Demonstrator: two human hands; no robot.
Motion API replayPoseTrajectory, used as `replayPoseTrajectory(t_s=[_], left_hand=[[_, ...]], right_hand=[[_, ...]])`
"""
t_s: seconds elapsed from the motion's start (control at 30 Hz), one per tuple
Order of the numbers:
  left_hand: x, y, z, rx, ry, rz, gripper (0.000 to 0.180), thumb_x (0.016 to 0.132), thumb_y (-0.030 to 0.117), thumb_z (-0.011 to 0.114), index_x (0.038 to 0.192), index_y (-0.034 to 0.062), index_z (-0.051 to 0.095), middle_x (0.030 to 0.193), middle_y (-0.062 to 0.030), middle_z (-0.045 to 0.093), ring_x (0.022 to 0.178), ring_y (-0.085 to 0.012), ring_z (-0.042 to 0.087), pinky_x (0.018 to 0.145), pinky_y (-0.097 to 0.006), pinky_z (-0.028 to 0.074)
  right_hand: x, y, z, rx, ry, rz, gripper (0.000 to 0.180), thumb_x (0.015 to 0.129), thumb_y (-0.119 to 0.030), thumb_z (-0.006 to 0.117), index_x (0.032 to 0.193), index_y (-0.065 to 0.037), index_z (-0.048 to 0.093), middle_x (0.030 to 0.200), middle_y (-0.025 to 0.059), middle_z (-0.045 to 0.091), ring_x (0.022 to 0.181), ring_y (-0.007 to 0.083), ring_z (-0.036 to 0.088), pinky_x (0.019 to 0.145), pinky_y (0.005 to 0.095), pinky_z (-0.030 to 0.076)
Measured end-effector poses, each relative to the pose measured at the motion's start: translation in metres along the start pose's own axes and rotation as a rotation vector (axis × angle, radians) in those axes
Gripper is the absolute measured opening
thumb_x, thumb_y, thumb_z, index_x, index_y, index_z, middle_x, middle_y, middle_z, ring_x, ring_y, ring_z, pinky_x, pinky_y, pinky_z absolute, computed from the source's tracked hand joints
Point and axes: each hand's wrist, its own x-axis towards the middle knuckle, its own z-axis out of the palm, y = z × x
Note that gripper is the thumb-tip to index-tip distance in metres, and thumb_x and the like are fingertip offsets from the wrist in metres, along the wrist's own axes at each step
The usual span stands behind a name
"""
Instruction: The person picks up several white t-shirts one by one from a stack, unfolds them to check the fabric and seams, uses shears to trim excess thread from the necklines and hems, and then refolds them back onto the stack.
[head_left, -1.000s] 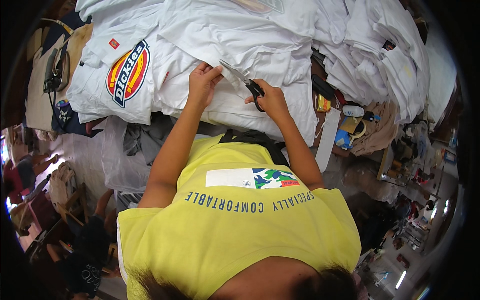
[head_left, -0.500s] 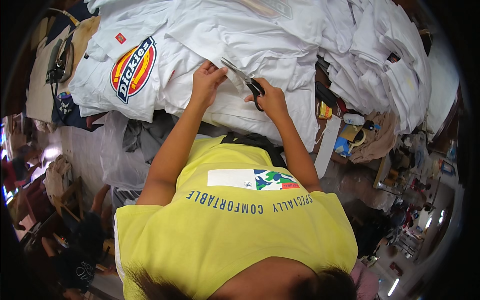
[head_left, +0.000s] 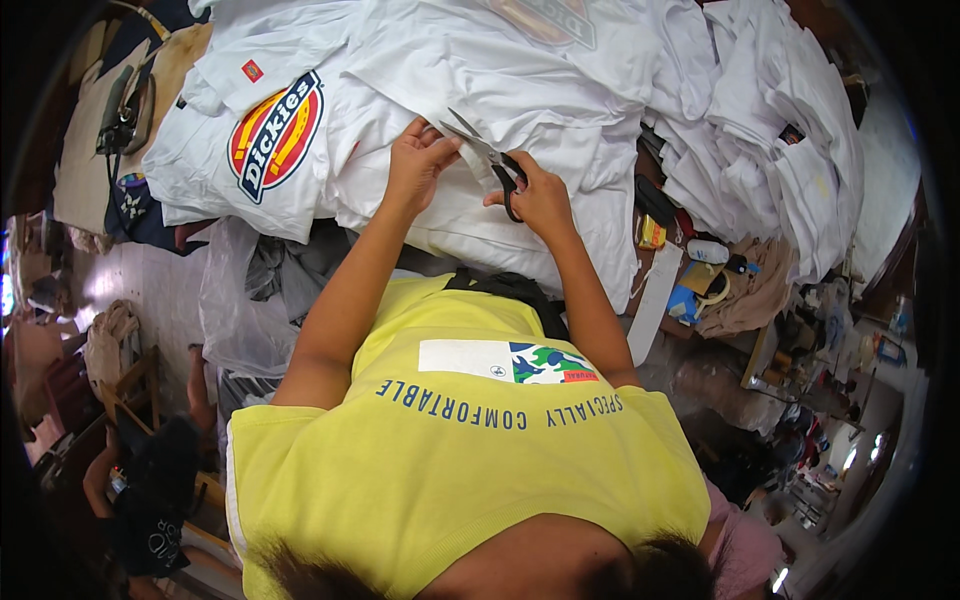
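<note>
My right hand [head_left: 540, 192] grips black-handled scissors [head_left: 487, 157], blades open and pointing up-left over a white shirt [head_left: 560, 100]. My left hand [head_left: 418, 160] pinches a fold of that white fabric right beside the blades. Both forearms reach forward from my yellow shirt [head_left: 450, 440] at the bottom of the view. The white shirt lies on a heap of white garments covering the table.
A white shirt with a red, yellow and blue oval print [head_left: 275, 135] lies to the left. More folded white garments [head_left: 780, 130] pile up at right. Small items and tape rolls [head_left: 700, 270] sit at the table's right edge. A person in black [head_left: 150, 480] sits lower left.
The scissors' blades have opened wider and moved slightly up the fabric. My left hand has shifted its hold on the fold beside them.
</note>
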Motion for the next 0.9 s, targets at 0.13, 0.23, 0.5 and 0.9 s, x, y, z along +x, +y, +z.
replayPoseTrajectory(t_s=[0.13,0.23,0.5,0.9], left_hand=[[0.000,-0.001,0.000,0.007,-0.011,-0.009,0.043,0.075,-0.005,0.061,0.114,0.0038,0.046,0.100,-0.0048,0.059,0.086,-0.0120,0.059,0.073,-0.025,0.050],[-0.001,-0.002,-0.001,0.011,-0.009,-0.002,0.044,0.075,-0.005,0.061,0.116,0.0030,0.045,0.100,-0.0051,0.059,0.086,-0.0123,0.059,0.073,-0.025,0.050],[-0.002,-0.004,-0.001,0.034,-0.030,0.024,0.043,0.075,-0.004,0.061,0.115,0.0028,0.047,0.099,-0.0048,0.059,0.086,-0.0122,0.059,0.074,-0.026,0.050],[-0.004,-0.012,-0.024,0.426,-0.082,0.101,0.035,0.077,0.004,0.059,0.111,0.0007,0.050,0.102,-0.0086,0.059,0.090,-0.0167,0.058,0.078,-0.028,0.047]], right_hand=[[-0.003,0.021,0.013,0.104,0.066,0.004,0.066,0.051,-0.041,0.079,0.104,-0.011,0.055,0.055,0.0058,0.049,0.051,0.0246,0.054,0.050,0.0335,0.042],[-0.003,0.011,0.009,0.051,0.057,-0.007,0.067,0.050,-0.040,0.080,0.105,-0.010,0.055,0.057,0.0052,0.050,0.052,0.0228,0.053,0.051,0.0326,0.042],[0.003,-0.010,0.000,-0.035,0.014,-0.003,0.065,0.052,-0.033,0.081,0.105,-0.008,0.054,0.059,0.0031,0.049,0.052,0.0188,0.050,0.052,0.0300,0.042],[-0.026,0.016,0.019,0.082,0.253,-0.082,0.051,0.061,-0.019,0.075,0.104,-0.005,0.051,0.086,0.0118,0.061,0.083,0.0280,0.059,0.069,0.0394,0.045]])
